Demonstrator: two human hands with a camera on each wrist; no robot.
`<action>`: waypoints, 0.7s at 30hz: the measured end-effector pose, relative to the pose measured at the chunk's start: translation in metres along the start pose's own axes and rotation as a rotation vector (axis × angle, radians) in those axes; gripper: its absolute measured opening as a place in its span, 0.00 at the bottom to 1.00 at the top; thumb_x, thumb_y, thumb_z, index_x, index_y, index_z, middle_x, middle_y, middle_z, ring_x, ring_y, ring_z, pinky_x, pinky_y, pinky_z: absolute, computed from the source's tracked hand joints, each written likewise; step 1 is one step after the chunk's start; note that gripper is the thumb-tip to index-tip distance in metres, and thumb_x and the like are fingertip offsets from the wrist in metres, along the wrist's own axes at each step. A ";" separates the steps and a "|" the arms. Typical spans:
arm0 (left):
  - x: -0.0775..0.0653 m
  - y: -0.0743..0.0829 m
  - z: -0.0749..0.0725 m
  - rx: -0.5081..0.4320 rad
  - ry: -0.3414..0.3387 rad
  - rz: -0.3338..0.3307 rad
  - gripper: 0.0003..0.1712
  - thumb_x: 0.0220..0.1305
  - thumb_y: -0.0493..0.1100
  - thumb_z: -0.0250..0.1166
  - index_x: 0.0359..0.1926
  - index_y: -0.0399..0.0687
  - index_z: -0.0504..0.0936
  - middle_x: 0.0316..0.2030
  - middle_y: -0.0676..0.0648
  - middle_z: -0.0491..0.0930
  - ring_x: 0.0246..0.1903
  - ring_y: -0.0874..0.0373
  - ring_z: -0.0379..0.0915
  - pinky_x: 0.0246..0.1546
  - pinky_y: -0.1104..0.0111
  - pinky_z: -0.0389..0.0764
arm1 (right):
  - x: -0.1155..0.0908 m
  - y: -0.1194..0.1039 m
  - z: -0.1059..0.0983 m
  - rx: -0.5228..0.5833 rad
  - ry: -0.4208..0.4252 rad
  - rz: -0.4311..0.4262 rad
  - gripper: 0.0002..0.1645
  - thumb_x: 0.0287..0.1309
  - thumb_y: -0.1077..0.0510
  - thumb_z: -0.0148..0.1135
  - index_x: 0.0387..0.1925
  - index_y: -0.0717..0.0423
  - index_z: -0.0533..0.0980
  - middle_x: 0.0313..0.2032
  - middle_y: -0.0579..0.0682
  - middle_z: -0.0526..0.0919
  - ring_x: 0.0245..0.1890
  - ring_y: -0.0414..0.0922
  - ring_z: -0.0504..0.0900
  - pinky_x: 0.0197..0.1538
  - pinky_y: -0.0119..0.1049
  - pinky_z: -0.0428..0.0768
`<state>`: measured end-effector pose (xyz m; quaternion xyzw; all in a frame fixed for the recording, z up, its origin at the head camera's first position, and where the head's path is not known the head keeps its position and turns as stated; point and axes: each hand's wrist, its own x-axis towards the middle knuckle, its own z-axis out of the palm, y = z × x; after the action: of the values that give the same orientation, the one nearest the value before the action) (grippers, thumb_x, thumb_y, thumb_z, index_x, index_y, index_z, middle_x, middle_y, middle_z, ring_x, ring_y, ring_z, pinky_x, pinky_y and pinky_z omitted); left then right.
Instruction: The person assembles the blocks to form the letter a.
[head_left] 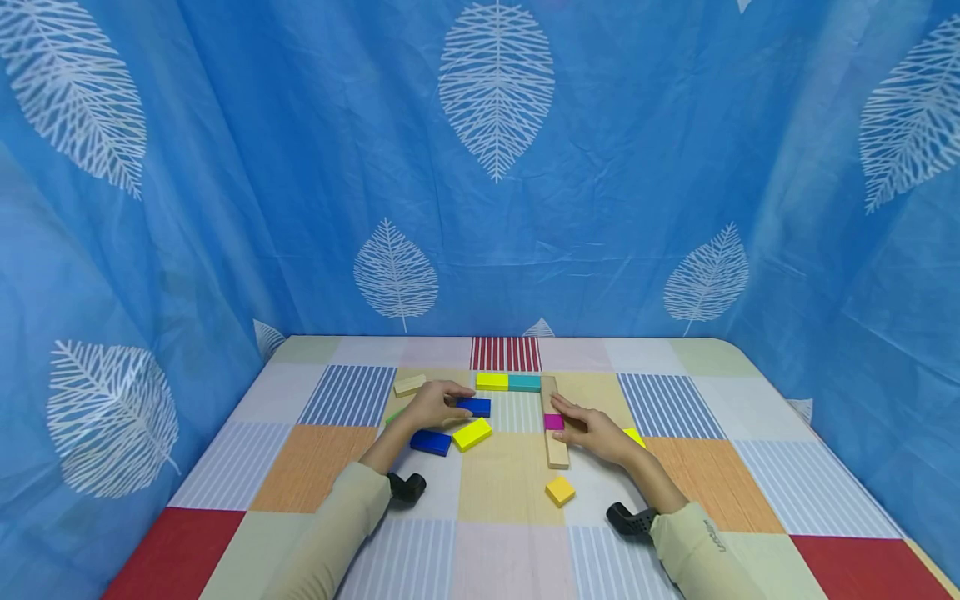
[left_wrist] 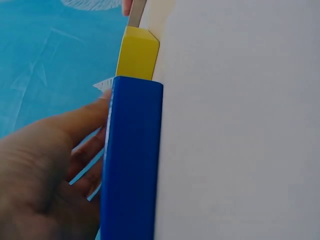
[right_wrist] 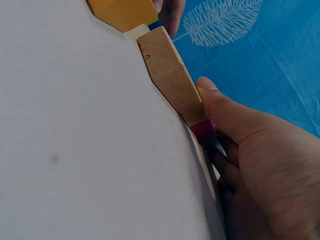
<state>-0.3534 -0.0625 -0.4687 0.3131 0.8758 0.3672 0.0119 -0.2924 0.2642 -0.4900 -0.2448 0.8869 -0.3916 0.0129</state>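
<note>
My left hand [head_left: 432, 405] pinches the left end of a blue block [head_left: 476, 407], with the index finger along its far side and the thumb on its near side. Nearer to me lie another blue block [head_left: 431, 442] and a yellow block [head_left: 472, 434]. On the right, my right hand [head_left: 597, 432] holds a small magenta block [head_left: 553, 422] between thumb and fingers. That block sits in line between two plain wooden blocks, a far one [head_left: 549, 390] and a near one [head_left: 557, 452]. In the right wrist view the thumb [right_wrist: 220, 100] lies close to the near wooden block's end.
A yellow block [head_left: 492, 382] and a teal block [head_left: 524, 383] form a row at the back, meeting the far wooden block. An orange-yellow block [head_left: 559, 491] lies in front. A pale wooden block [head_left: 409, 385] is at left, and another yellow block [head_left: 634, 437] is partly behind the right hand.
</note>
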 end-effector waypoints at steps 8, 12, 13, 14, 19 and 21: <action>0.000 0.002 -0.001 0.056 -0.021 0.014 0.17 0.53 0.36 0.69 0.46 0.41 0.82 0.42 0.45 0.80 0.37 0.54 0.75 0.37 0.66 0.77 | 0.001 -0.001 -0.001 0.000 0.004 0.002 0.40 0.57 0.45 0.60 0.66 0.57 0.60 0.68 0.53 0.55 0.67 0.55 0.52 0.63 0.51 0.54; 0.000 0.006 -0.003 0.054 -0.015 -0.001 0.17 0.55 0.36 0.67 0.47 0.41 0.82 0.43 0.45 0.80 0.38 0.53 0.74 0.39 0.64 0.76 | 0.000 -0.002 0.000 -0.004 0.007 0.000 0.40 0.57 0.45 0.60 0.66 0.57 0.60 0.68 0.53 0.55 0.67 0.55 0.52 0.63 0.50 0.54; 0.001 0.008 -0.003 0.053 -0.009 -0.007 0.17 0.55 0.36 0.67 0.48 0.41 0.81 0.43 0.44 0.79 0.39 0.53 0.74 0.40 0.64 0.77 | 0.000 -0.002 0.000 -0.003 0.005 0.001 0.41 0.57 0.45 0.60 0.66 0.57 0.60 0.68 0.53 0.55 0.67 0.55 0.52 0.64 0.50 0.54; 0.001 0.009 -0.002 0.051 -0.002 -0.008 0.17 0.56 0.36 0.66 0.48 0.40 0.81 0.44 0.44 0.79 0.40 0.53 0.74 0.40 0.64 0.77 | 0.000 -0.002 0.000 -0.003 0.005 0.005 0.41 0.57 0.45 0.60 0.67 0.57 0.60 0.68 0.53 0.55 0.67 0.55 0.52 0.64 0.50 0.53; 0.009 0.027 0.007 0.038 0.026 -0.026 0.18 0.57 0.39 0.66 0.50 0.43 0.80 0.43 0.47 0.78 0.43 0.54 0.73 0.41 0.67 0.76 | -0.001 -0.002 0.001 -0.007 0.001 0.013 0.41 0.57 0.44 0.60 0.67 0.56 0.60 0.68 0.53 0.55 0.67 0.55 0.51 0.64 0.50 0.53; 0.013 0.036 0.013 0.036 0.020 -0.026 0.18 0.56 0.40 0.67 0.49 0.45 0.81 0.42 0.49 0.78 0.42 0.55 0.72 0.41 0.69 0.76 | -0.001 -0.003 0.001 -0.010 0.003 0.019 0.40 0.57 0.45 0.60 0.67 0.56 0.60 0.68 0.53 0.55 0.67 0.54 0.51 0.64 0.50 0.53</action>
<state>-0.3407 -0.0278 -0.4523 0.2980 0.8864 0.3544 0.0024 -0.2902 0.2625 -0.4890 -0.2359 0.8911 -0.3874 0.0143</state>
